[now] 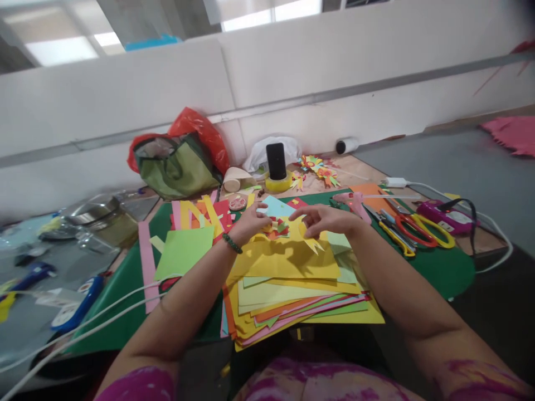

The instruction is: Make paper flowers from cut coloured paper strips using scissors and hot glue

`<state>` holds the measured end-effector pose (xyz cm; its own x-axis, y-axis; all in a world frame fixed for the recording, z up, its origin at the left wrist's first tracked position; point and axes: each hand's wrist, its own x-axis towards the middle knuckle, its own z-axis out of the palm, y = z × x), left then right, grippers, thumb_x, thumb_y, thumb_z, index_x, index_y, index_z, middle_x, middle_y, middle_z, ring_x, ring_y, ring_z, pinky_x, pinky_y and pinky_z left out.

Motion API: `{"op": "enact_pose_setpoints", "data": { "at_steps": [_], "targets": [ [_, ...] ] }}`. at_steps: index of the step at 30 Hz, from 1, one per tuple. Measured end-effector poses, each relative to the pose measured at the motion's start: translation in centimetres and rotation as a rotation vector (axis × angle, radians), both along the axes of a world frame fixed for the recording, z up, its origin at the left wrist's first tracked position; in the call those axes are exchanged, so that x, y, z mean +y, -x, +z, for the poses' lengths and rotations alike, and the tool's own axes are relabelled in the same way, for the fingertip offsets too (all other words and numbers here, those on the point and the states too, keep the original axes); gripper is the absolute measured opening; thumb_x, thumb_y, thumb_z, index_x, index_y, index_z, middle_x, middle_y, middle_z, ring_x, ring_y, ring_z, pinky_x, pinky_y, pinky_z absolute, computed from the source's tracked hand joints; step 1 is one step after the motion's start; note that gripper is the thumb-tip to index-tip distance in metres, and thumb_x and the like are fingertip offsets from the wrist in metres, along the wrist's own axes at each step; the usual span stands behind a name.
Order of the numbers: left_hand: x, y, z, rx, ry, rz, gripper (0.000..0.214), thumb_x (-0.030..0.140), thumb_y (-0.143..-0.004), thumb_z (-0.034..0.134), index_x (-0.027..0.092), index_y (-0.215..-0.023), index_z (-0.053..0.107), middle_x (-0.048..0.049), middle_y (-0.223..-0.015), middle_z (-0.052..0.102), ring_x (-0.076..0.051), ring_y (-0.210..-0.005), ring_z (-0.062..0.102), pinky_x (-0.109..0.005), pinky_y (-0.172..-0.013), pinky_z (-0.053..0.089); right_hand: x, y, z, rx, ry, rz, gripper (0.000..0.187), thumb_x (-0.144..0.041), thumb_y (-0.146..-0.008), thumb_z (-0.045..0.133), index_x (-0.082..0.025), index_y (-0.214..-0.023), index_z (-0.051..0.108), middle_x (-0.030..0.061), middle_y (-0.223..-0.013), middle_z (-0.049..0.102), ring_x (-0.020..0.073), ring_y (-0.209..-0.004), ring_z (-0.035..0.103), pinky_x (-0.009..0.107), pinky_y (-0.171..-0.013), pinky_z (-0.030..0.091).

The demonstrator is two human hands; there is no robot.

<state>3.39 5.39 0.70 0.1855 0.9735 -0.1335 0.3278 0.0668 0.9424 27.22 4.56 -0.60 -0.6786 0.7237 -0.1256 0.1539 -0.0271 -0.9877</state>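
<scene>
A stack of coloured paper sheets (288, 295) lies in front of me with a yellow sheet on top. At its far edge sits a small paper craft (279, 228) of red, green and yellow cut pieces. My left hand (251, 220), with a green bead bracelet on the wrist, rests curled against the craft's left side, fingertips on it. My right hand (326, 218) hovers over the craft's right side with fingers bent and pinching at a spiky yellow cutout (311, 240).
A green mat (438, 267) covers the table. Red and yellow scissors (418, 231), a pink glue gun (355, 201) and a purple tool (445, 214) lie to the right. A phone on a tape roll (276, 164), a green bag (175, 167) and paper scraps (200, 214) sit behind. White cables (104, 317) run left.
</scene>
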Motion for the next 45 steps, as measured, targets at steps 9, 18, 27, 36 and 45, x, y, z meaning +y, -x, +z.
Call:
{"op": "enact_pose_setpoints", "data": {
  "at_steps": [9, 18, 27, 36, 45],
  "targets": [
    [-2.0, 0.6, -2.4, -0.262, 0.090, 0.067, 0.014, 0.017, -0.063, 0.067, 0.013, -0.076, 0.062, 0.0001, -0.069, 0.063, -0.010, -0.061, 0.056, -0.022, -0.060, 0.043, -0.1, 1.9, -1.6, -0.386, -0.038, 0.008, 0.061, -0.027, -0.061, 0.075, -0.016, -0.117, 0.053, -0.0077, -0.060, 0.058, 0.0123, -0.053, 0.057, 0.023, -0.050, 0.044],
    [-2.9, 0.6, -2.2, -0.379, 0.296, 0.092, 0.015, 0.008, -0.067, 0.057, 0.017, -0.078, 0.055, 0.0010, -0.064, 0.060, -0.011, -0.054, 0.058, -0.020, -0.050, 0.044, -0.4, 0.9, 0.3, -0.706, -0.428, -0.113, 0.052, -0.047, -0.074, 0.066, -0.012, -0.113, 0.062, 0.0076, -0.089, 0.070, 0.0184, -0.074, 0.062, 0.027, -0.063, 0.044],
    [-3.6, 1.2, -0.9, -0.401, 0.376, -0.011, 0.042, 0.017, -0.060, 0.078, 0.017, -0.099, 0.061, -0.0048, -0.085, 0.070, -0.015, -0.067, 0.065, -0.026, -0.061, 0.050, -7.1, -4.4, 2.9, -1.053, -0.538, -0.534, 0.039, -0.053, -0.087, 0.047, -0.021, -0.084, 0.068, 0.0055, -0.077, 0.069, 0.0205, -0.071, 0.062, 0.028, -0.059, 0.037],
    [-3.5, 1.7, -0.9, -0.414, 0.287, -0.086, 0.036, 0.030, -0.055, 0.085, 0.014, -0.082, 0.067, -0.0093, -0.094, 0.072, -0.017, -0.080, 0.066, -0.028, -0.072, 0.050, -3.1, -7.7, -0.5, -1.147, -0.388, -0.852, 0.044, -0.060, -0.079, 0.055, -0.018, -0.072, 0.064, 0.0097, -0.069, 0.068, 0.0242, -0.067, 0.063, 0.030, -0.054, 0.039],
    [-3.3, 1.4, -2.3, -0.436, 0.204, -0.068, 0.030, 0.020, -0.055, 0.081, 0.014, -0.076, 0.061, -0.0036, -0.078, 0.069, -0.015, -0.068, 0.066, -0.026, -0.065, 0.048, -4.1, -8.0, 1.7, -0.907, -0.447, -1.058, 0.040, -0.041, -0.083, 0.056, -0.010, -0.104, 0.069, 0.0147, -0.085, 0.073, 0.0245, -0.072, 0.066, 0.031, -0.055, 0.046]
  ]
}}
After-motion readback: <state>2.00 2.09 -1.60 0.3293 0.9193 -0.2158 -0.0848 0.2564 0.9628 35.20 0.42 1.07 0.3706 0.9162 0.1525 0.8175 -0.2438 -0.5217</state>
